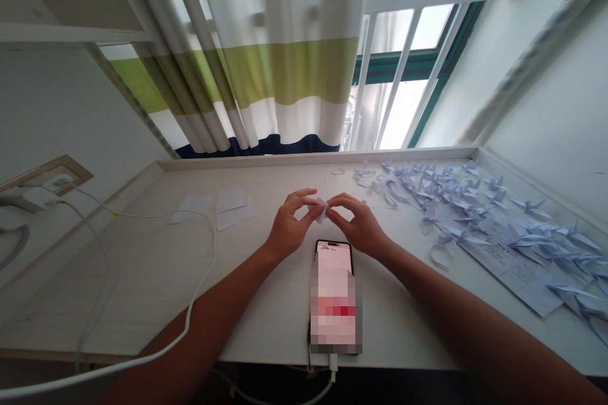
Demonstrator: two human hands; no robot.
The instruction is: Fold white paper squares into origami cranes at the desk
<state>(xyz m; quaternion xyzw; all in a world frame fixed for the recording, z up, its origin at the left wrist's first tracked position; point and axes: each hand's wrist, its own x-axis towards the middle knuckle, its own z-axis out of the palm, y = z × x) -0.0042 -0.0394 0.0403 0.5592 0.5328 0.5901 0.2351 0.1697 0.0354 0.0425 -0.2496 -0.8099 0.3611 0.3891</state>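
Note:
Between my two hands, above the middle of the table, is a small piece of folded white paper (322, 210). My left hand (292, 221) pinches it from the left with thumb and fingers. From the right, my right hand (355, 220) grips it between thumb and forefinger. The fingertips cover part of the paper, so its exact folded shape is hard to make out. Just below the hands lies a phone (332, 278) with a lit screen, partly blurred out. White paper squares (232, 205) rest flat to the left of my left hand.
Many folded paper cranes (446, 193) spread over the table's right side, some on a printed sheet (517, 272). A white charging cable (211, 253) loops across the left and over my left forearm. A raised edge (308, 160) runs along the back, below the curtain (285, 69).

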